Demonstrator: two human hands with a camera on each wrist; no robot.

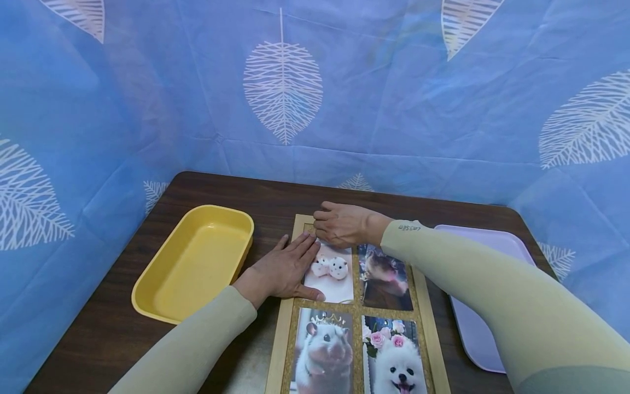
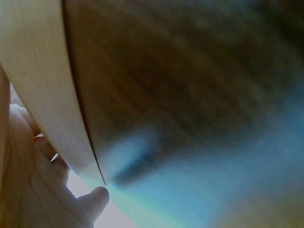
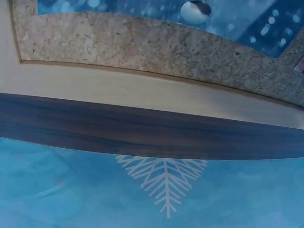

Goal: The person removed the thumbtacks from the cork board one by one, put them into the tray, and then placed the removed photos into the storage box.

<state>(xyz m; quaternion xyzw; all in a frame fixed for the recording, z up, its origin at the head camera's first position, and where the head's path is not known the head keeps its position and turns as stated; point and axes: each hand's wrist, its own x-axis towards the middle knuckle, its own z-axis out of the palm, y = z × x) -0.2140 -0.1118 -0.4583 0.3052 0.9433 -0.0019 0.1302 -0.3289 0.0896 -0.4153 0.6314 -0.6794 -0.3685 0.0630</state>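
A wood-framed cork board (image 1: 281,339) lies on the table with several animal photos on it. The left hand (image 1: 275,271) lies flat with its fingers spread over the left side of a photo of two white hamsters (image 1: 339,290). In the left wrist view, the left hand (image 2: 42,190) shows beside the board's light wooden edge (image 2: 47,71). At that photo's top edge is the right hand (image 1: 342,224), fingers bent close to the left fingertips. Whether it pinches something small, I cannot tell. The right forearm passes over a dark animal photo (image 1: 389,293).
A yellow tray (image 1: 197,268) stands on the table (image 1: 162,202) at the left. A lilac tray (image 1: 479,339) lies at the right, partly under the right forearm. Nearer on the board are a crowned hamster photo (image 1: 322,350) and a white dog photo (image 1: 398,364). Blue leaf-patterned cloth (image 1: 369,109) hangs behind.
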